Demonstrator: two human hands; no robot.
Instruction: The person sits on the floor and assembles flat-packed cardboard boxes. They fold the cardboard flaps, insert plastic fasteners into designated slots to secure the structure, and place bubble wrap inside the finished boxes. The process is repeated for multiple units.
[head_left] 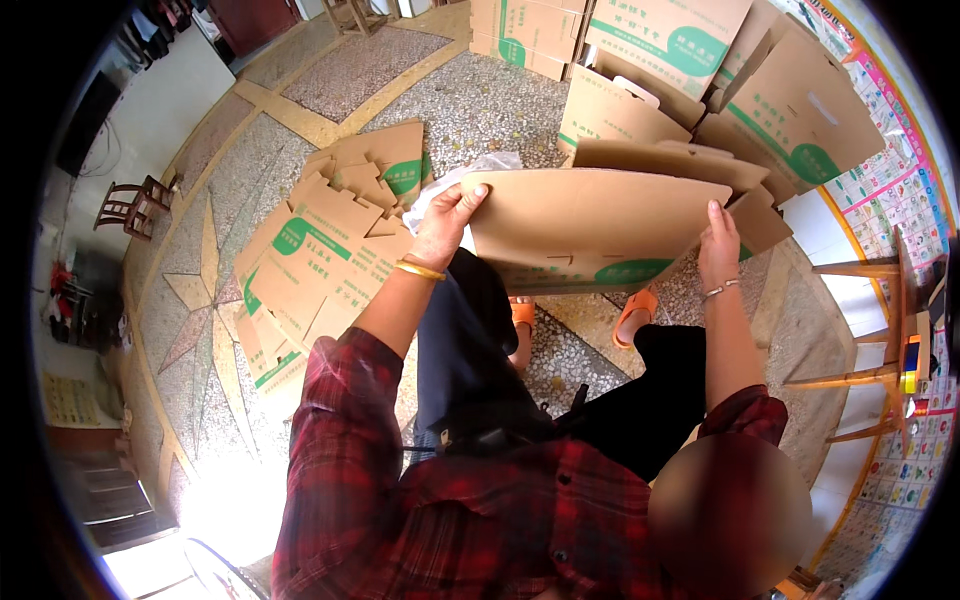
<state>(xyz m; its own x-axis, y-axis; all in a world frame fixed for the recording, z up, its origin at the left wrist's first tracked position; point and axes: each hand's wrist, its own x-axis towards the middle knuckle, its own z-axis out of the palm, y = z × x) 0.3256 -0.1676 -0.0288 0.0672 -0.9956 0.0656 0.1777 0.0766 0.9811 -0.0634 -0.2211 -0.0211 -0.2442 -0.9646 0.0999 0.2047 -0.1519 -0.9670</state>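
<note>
The left hand (447,222) and right hand (716,243) each close their grip on opposite ends of a flat brown cardboard box blank (590,215), held above the speckled terrazzo floor (470,100), beside a stack of flattened cartons (320,250).

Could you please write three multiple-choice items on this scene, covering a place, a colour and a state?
1. Where does the pile of flat cartons lie?
A. on the floor to the person's left
B. on a table
C. on a chair

2. What colour are the sandals?
A. blue
B. orange
C. black

3. How is the cardboard sheet held?
A. by the left hand alone
B. lying loose on the floor
C. by both hands at its two ends

Answers:
1 A, the pile rests on the stone floor beside the left arm.
2 B, both sandals show orange.
3 C, the left hand grips one end, the right hand the other.
</note>
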